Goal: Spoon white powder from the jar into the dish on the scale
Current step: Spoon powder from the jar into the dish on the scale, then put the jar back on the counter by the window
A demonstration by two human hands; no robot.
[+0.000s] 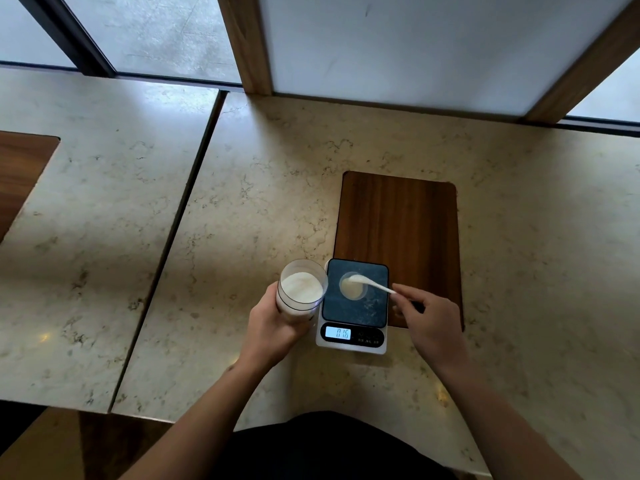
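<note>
Marble counter (pixel 242 202): left hand (pixel 277 323) grips jar (pixel 301 287); right hand (pixel 429 317) pinches spoon (pixel 372 284); display blurred.

Jar (pixel 302 287) crowds scale (pixel 352 306) left edge; room w/ bare counter (pixel 242 202) behind and far left.

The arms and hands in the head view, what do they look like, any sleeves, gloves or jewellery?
Both forearms are bare: no sleeves reach them and no gloves show. The left hand and right hand show no rings or watch. A small dark mark sits near the left wrist.
</note>
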